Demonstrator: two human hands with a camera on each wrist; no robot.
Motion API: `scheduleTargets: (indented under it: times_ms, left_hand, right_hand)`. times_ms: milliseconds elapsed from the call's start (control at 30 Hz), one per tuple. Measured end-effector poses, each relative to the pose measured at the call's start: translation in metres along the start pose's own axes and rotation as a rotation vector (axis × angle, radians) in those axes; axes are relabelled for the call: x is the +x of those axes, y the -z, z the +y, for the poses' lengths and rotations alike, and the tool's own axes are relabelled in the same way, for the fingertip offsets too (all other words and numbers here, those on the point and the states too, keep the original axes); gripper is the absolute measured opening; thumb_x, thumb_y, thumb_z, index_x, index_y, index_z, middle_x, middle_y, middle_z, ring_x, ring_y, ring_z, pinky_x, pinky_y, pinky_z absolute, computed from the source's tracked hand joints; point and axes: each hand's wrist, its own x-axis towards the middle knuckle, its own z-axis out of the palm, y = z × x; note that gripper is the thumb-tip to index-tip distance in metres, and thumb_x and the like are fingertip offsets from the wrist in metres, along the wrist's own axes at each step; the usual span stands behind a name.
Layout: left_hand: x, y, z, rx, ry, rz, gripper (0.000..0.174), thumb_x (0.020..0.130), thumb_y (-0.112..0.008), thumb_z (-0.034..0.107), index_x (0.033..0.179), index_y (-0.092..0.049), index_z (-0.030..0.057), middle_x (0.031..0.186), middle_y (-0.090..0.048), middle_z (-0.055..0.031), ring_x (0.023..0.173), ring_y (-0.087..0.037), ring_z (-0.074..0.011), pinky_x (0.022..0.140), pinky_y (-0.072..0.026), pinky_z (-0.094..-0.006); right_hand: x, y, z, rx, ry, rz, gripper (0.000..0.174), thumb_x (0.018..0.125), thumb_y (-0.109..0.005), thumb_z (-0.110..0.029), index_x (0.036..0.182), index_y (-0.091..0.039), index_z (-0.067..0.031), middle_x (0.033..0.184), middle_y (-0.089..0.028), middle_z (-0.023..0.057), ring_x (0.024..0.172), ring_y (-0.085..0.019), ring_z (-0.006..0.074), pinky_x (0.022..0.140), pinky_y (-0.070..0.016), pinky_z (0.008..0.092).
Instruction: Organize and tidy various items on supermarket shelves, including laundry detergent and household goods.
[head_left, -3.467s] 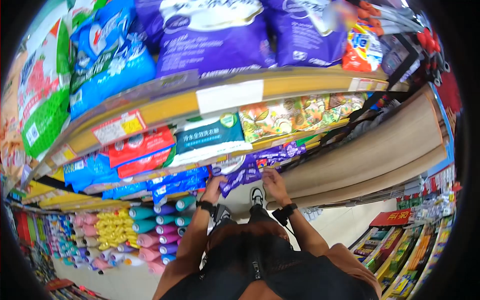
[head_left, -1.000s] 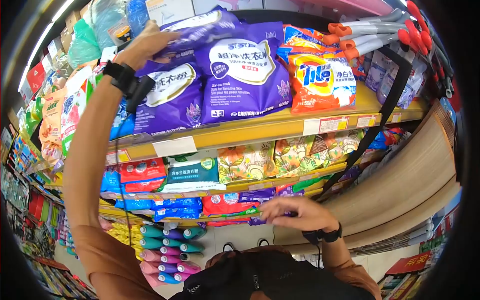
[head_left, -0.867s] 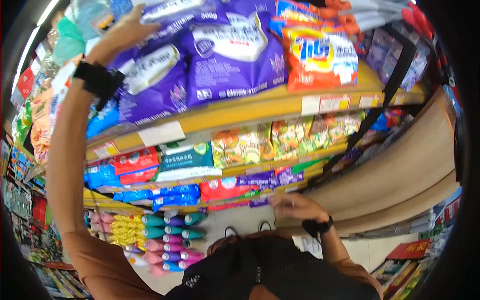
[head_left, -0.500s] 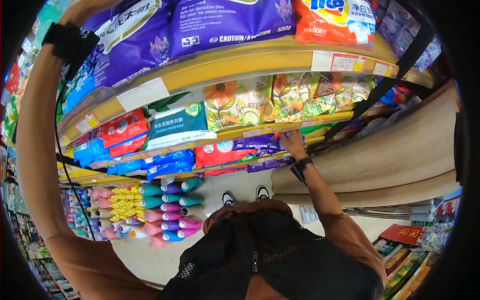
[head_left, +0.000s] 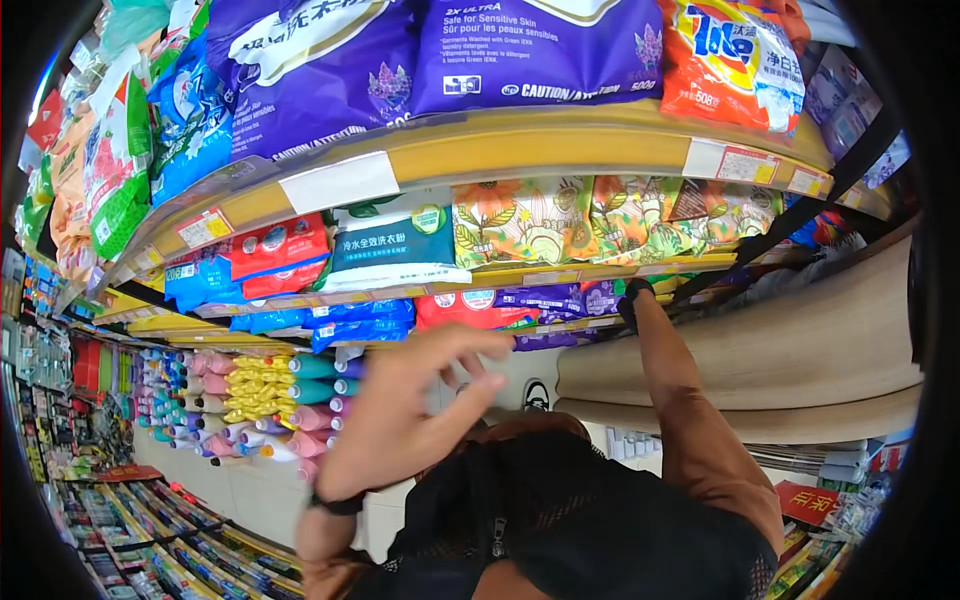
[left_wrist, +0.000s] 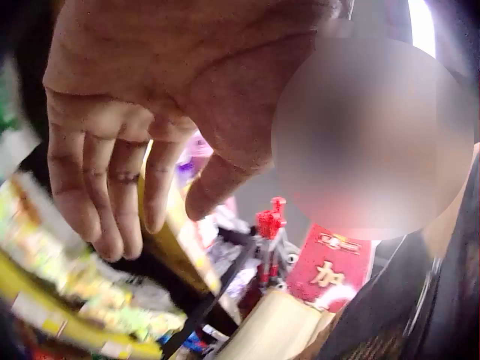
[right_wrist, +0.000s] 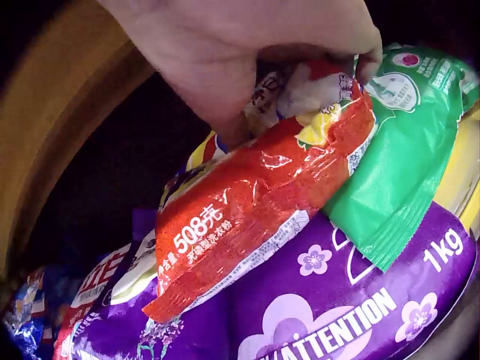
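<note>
My right hand [right_wrist: 247, 67] grips the top of an orange bag of washing powder [right_wrist: 255, 214], marked 508, thumb on one side and fingers on the other. Under that bag lies a purple 1kg bag [right_wrist: 322, 300], and a green bag [right_wrist: 405, 165] lies beside it. In the head view the right hand is hidden under a lower shelf, with only the wrist and forearm showing. My left hand [head_left: 400, 410] hangs in the air before the shelves, holding nothing. Its fingers [left_wrist: 97, 172] are loosely bent in the left wrist view.
Large purple detergent bags [head_left: 540, 50] and an orange Tide bag [head_left: 735, 65] stand on the upper shelf. Flower-patterned bags [head_left: 520, 220] fill the shelf below. Rolled beige mats [head_left: 780, 340] lean at the right; bottles [head_left: 260, 390] stand on the floor at left.
My left hand has come down from the purple bags on the upper shelf, where it had held a purple bag. The right hand has reached deeper into the lower shelf and gripped the orange bag.
</note>
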Motion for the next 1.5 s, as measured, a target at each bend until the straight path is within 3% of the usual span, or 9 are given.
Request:
scheduleTargets:
  times_ms: [100,233,467,733,833,1067,1200,1367,1500]
  left_hand:
    - [-0.01,-0.06,-0.126,-0.196,0.202,-0.091,0.028,0.098,-0.065,0.017,0.121,-0.064,0.0002,0.104,-0.072,-0.008,0.09,-0.067,-0.0142,0.079,-0.0515,-0.0295]
    - [-0.025,-0.092,-0.21,-0.092,0.269,-0.144,0.03,0.101,-0.063,0.019,0.122,-0.062,-0.0013,0.107,-0.071,-0.0099,0.094,-0.067,-0.0156,0.08,-0.0526,-0.0309]
    - [0.011,-0.116,-0.27,-0.509,0.425,-0.168,0.032,0.103,-0.06,0.023,0.129,-0.058,0.0041,0.11,-0.069,-0.0061,0.096,-0.068,-0.0157,0.079,-0.0537,-0.028]
    - [0.088,-0.187,-0.284,-0.491,0.491,-0.249,0.052,0.098,-0.063,0.05,0.128,-0.058,0.0072,0.113,-0.064,-0.0043,0.107,-0.062,-0.0158,0.09,-0.0512,-0.0311]
    - [0.125,-0.208,-0.234,-0.592,0.231,-0.533,0.054,0.094,-0.073,0.033,0.134,-0.054,0.0023,0.124,-0.066,-0.0069,0.113,-0.062,-0.0161,0.098,-0.0508,-0.0304]
    - [0.123,-0.198,-0.11,-0.561,-0.078,-0.486,0.044,0.095,-0.071,0.015,0.132,-0.054,-0.0015,0.123,-0.067,-0.0099,0.11,-0.064,-0.0143,0.095,-0.0529,-0.0318]
    - [0.14,-0.16,-0.018,-0.68,-0.249,-0.437,0.038,0.094,-0.067,0.004,0.128,-0.056,-0.0045,0.117,-0.069,-0.0104,0.105,-0.065,-0.0135,0.092,-0.053,-0.0297]
    - [0.159,-0.122,0.07,-0.53,-0.472,-0.248,0.034,0.093,-0.069,0.01,0.122,-0.058,-0.0053,0.111,-0.07,-0.0133,0.102,-0.066,-0.0157,0.09,-0.0526,-0.0329]
    - [0.19,-0.116,0.105,-0.494,-0.505,-0.099,0.037,0.092,-0.07,0.012,0.121,-0.058,-0.0057,0.111,-0.071,-0.0144,0.099,-0.069,-0.0191,0.088,-0.0538,-0.0349]
  right_hand:
    - [-0.002,0.003,0.002,0.123,0.0,-0.008,0.047,0.092,-0.06,-0.034,0.131,-0.054,-0.0077,0.126,-0.062,0.0148,0.115,-0.057,0.0326,0.094,-0.0475,0.0474]
    - [-0.007,0.008,0.006,0.432,0.004,-0.004,0.037,0.095,-0.059,-0.024,0.127,-0.057,-0.0059,0.122,-0.064,0.012,0.109,-0.061,0.0277,0.089,-0.0512,0.0434]
    - [-0.08,0.037,0.003,1.675,-0.138,-0.18,0.021,0.099,-0.059,-0.007,0.12,-0.061,-0.0028,0.116,-0.068,0.007,0.099,-0.068,0.019,0.08,-0.0578,0.0365]
    - [-0.225,0.117,-0.045,1.743,-0.34,-0.174,0.037,0.088,-0.073,0.001,0.123,-0.059,-0.0014,0.114,-0.07,0.0085,0.1,-0.069,0.0171,0.087,-0.0578,0.0344]
    - [-0.246,0.153,-0.036,1.761,-0.312,-0.144,0.043,0.087,-0.074,0.002,0.126,-0.057,0.0004,0.117,-0.069,0.0097,0.102,-0.068,0.017,0.091,-0.0565,0.0345]
    - [-0.269,0.291,-0.038,1.462,-0.048,0.088,0.049,0.081,-0.08,-0.003,0.123,-0.055,-0.0024,0.117,-0.067,0.0055,0.108,-0.063,0.0127,0.099,-0.0496,0.0309]
    - [-0.254,0.357,-0.06,1.338,0.195,0.258,0.082,0.075,-0.085,-0.012,0.14,-0.036,-0.003,0.129,-0.055,0.0081,0.12,-0.057,0.0166,0.103,-0.0471,0.0328]
    - [-0.225,0.408,-0.068,1.226,0.063,0.241,0.07,0.086,-0.077,-0.005,0.143,-0.037,-0.0003,0.129,-0.059,0.0091,0.115,-0.059,0.0154,0.097,-0.0514,0.033]
    - [-0.171,0.449,-0.093,1.217,0.273,0.349,0.054,0.092,-0.072,-0.007,0.138,-0.044,0.0002,0.123,-0.063,0.0072,0.108,-0.061,0.0113,0.093,-0.0509,0.0275]
